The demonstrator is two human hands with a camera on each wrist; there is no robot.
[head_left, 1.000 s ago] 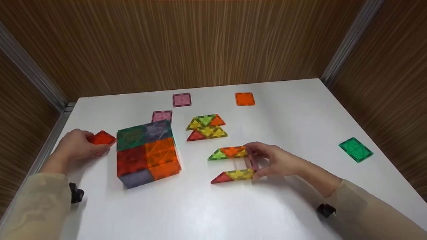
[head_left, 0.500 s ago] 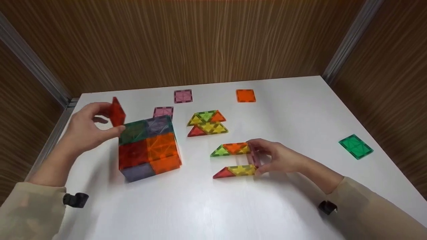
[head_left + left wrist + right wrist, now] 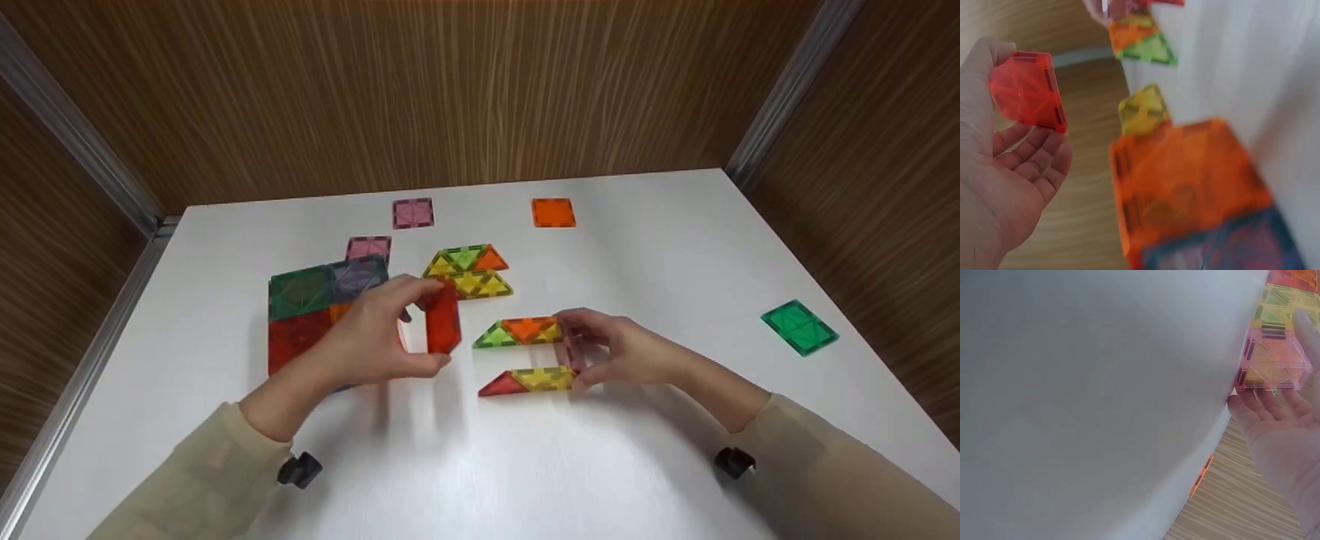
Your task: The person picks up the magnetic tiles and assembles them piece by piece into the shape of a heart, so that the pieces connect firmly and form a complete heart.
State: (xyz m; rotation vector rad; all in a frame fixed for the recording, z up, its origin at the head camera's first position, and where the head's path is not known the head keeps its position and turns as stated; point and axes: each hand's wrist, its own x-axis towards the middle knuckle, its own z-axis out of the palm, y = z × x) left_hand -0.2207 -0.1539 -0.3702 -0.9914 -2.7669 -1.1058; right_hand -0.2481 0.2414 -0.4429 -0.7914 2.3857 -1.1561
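Observation:
My left hand holds a red square magnetic tile upright by its edges, between thumb and fingers. The tile is in the air, left of a three-sided piece. In the left wrist view the same red tile shows its face. With thumb and fingers, my right hand grips a pink square tile standing on edge. Two walls of triangle tiles run leftward from it: a far wall of green, orange and yellow, and a near wall of red and yellow. Their left end is open.
A boxy block of square tiles stands at left, partly behind my left hand. Triangle tiles lie behind the three-sided piece. Loose squares lie on the white table: pink, orange and green.
My left hand has lifted the red tile off the table left of the block and carried it rightward past the block. My right hand keeps its grip on the pink tile.

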